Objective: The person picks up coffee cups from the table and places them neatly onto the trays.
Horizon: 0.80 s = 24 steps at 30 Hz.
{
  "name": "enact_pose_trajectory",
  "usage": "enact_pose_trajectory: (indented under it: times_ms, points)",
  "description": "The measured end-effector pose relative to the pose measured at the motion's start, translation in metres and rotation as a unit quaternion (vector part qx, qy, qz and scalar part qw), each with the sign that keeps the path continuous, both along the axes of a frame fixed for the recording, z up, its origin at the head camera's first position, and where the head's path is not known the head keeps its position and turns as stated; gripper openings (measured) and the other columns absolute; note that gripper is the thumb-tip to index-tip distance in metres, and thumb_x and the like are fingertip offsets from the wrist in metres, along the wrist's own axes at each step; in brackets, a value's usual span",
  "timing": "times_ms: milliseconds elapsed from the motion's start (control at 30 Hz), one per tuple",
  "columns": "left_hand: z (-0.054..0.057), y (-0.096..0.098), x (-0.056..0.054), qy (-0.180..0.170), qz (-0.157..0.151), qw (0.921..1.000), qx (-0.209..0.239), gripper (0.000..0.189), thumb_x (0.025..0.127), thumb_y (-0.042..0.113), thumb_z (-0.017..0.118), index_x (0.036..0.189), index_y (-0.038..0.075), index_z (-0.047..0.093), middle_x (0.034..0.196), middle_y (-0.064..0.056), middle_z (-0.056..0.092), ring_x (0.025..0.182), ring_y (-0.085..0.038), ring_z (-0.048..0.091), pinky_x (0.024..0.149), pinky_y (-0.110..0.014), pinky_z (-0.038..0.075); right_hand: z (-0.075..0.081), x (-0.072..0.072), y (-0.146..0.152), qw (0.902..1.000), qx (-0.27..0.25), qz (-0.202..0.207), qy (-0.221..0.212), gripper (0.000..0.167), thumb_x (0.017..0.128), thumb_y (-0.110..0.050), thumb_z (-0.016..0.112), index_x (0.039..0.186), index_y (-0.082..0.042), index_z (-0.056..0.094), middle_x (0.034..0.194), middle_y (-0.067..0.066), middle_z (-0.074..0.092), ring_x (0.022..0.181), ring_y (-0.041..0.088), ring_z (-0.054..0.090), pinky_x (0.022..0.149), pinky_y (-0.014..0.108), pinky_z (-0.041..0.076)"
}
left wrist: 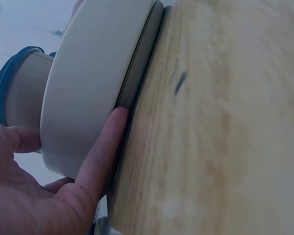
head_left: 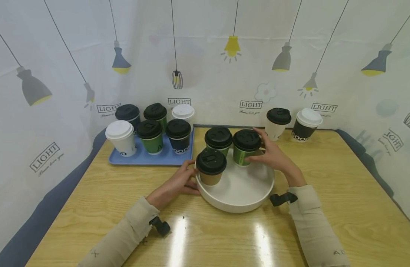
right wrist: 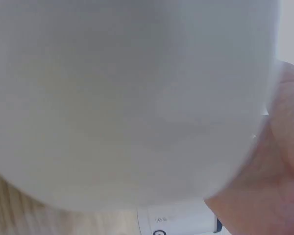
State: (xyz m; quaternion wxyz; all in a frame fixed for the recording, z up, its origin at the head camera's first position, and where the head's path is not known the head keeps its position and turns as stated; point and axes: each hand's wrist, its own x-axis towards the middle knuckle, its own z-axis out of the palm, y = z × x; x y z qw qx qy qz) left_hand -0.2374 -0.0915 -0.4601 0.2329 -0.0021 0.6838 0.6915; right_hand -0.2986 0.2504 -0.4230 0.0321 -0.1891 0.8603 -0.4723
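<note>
A round white tray point(head_left: 240, 202) with a raised wall sits on the table. My left hand point(head_left: 178, 181) grips its left side, thumb at the rim and a finger at the lower edge, where the left wrist view shows a thin base point(left wrist: 139, 78) beneath. My right hand point(head_left: 273, 157) holds a green paper cup point(head_left: 240, 155) with a black lid, standing upright at the tray's back right. Beside it stands another green cup point(head_left: 218, 138). Nearest my left hand is a brown cup point(head_left: 211, 180) with a black lid. The tray's wall point(right wrist: 127, 122) hides most of the right hand's work in the right wrist view.
To the left, a blue rectangular tray point(head_left: 148, 160) carries several lidded cups in two rows. Behind my right hand stand a white cup with a black lid point(head_left: 279, 115) and a black cup with a white lid point(head_left: 305, 129). A printed curtain point(head_left: 211, 81) borders the wooden table point(head_left: 341, 207).
</note>
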Motion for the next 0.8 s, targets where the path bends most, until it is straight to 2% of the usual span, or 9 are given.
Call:
enact_pose_trajectory:
  times_ms: [133, 267, 367, 467, 533, 633, 733, 800]
  points:
    - [0.000, 0.001, 0.000, 0.000, 0.003, 1.0000, -0.001, 0.061, 0.104, 0.018, 0.043, 0.161, 0.016, 0.022, 0.119, -0.022, 0.060, 0.071, -0.020, 0.072, 0.069, -0.039, 0.066, 0.005, 0.003, 0.009, 0.9996, 0.010, -0.003, -0.025, 0.112, 0.085, -0.015, 0.085, 0.166, -0.015, 0.008, 0.160, 0.029, 0.035, 0.148, 0.050, 0.035, 0.122, 0.066, 0.033]
    - [-0.001, 0.002, 0.000, -0.002, 0.010, 1.0000, -0.002, 0.060, 0.104, 0.018, 0.043, 0.161, 0.016, 0.023, 0.107, -0.015, 0.062, 0.069, -0.020, 0.071, 0.068, -0.040, 0.066, 0.009, 0.007, 0.023, 0.9992, -0.010, 0.003, -0.038, 0.108, 0.089, -0.013, 0.081, 0.166, -0.014, 0.007, 0.162, 0.031, 0.030, 0.150, 0.050, 0.033, 0.117, 0.065, 0.041]
    - [-0.001, 0.002, -0.001, -0.004, 0.016, 0.9999, -0.001, 0.060, 0.104, 0.017, 0.044, 0.161, 0.015, 0.023, 0.104, -0.014, 0.063, 0.067, -0.020, 0.071, 0.067, -0.040, 0.066, 0.011, 0.009, 0.036, 0.9982, -0.051, -0.005, -0.032, 0.098, 0.091, -0.011, 0.078, 0.166, -0.015, 0.014, 0.159, 0.025, 0.037, 0.147, 0.043, 0.041, 0.114, 0.050, 0.050]
    - [-0.001, 0.002, -0.001, -0.006, 0.016, 0.9999, 0.000, 0.060, 0.105, 0.018, 0.044, 0.161, 0.015, 0.023, 0.106, -0.015, 0.062, 0.067, -0.021, 0.071, 0.067, -0.040, 0.066, 0.008, 0.009, 0.051, 0.9909, -0.128, -0.041, -0.007, 0.079, 0.094, -0.008, 0.074, 0.160, -0.016, 0.031, 0.148, 0.012, 0.053, 0.134, 0.025, 0.058, 0.102, 0.027, 0.057]
    - [0.000, 0.002, 0.000, -0.007, 0.016, 0.9998, 0.001, 0.061, 0.104, 0.017, 0.045, 0.161, 0.016, 0.023, 0.111, -0.017, 0.062, 0.067, -0.020, 0.071, 0.068, -0.040, 0.066, 0.004, 0.007, 0.060, 0.9764, -0.199, -0.082, 0.018, 0.064, 0.095, -0.005, 0.073, 0.151, -0.015, 0.045, 0.135, 0.005, 0.061, 0.117, 0.013, 0.068, 0.090, 0.017, 0.059]
    - [0.000, 0.001, 0.001, -0.004, 0.011, 0.9999, 0.002, 0.061, 0.104, 0.018, 0.045, 0.161, 0.016, 0.022, 0.121, -0.023, 0.059, 0.070, -0.020, 0.072, 0.070, -0.040, 0.066, -0.002, 0.002, 0.073, 0.9394, -0.284, -0.180, 0.068, 0.047, 0.092, -0.001, 0.074, 0.135, -0.010, 0.058, 0.115, -0.003, 0.067, 0.093, 0.003, 0.070, 0.078, 0.013, 0.060]
    - [-0.001, 0.000, 0.001, -0.001, 0.003, 1.0000, -0.005, 0.063, 0.102, 0.016, 0.045, 0.161, 0.017, 0.023, 0.131, -0.028, 0.057, 0.073, -0.020, 0.072, 0.071, -0.039, 0.066, -0.005, -0.005, 0.084, 0.9046, -0.253, -0.324, 0.114, 0.040, 0.091, -0.008, 0.076, 0.128, -0.012, 0.062, 0.107, -0.011, 0.062, 0.089, -0.002, 0.065, 0.075, 0.010, 0.055]
    - [0.000, -0.002, 0.000, 0.002, -0.002, 0.9999, -0.010, 0.065, 0.100, 0.016, 0.046, 0.161, 0.017, 0.023, 0.134, -0.031, 0.057, 0.075, -0.020, 0.072, 0.072, -0.039, 0.066, -0.005, -0.010, 0.089, 0.8843, -0.185, -0.407, 0.134, 0.045, 0.091, -0.015, 0.076, 0.133, -0.013, 0.060, 0.112, -0.011, 0.058, 0.097, -0.001, 0.060, 0.082, 0.012, 0.050]
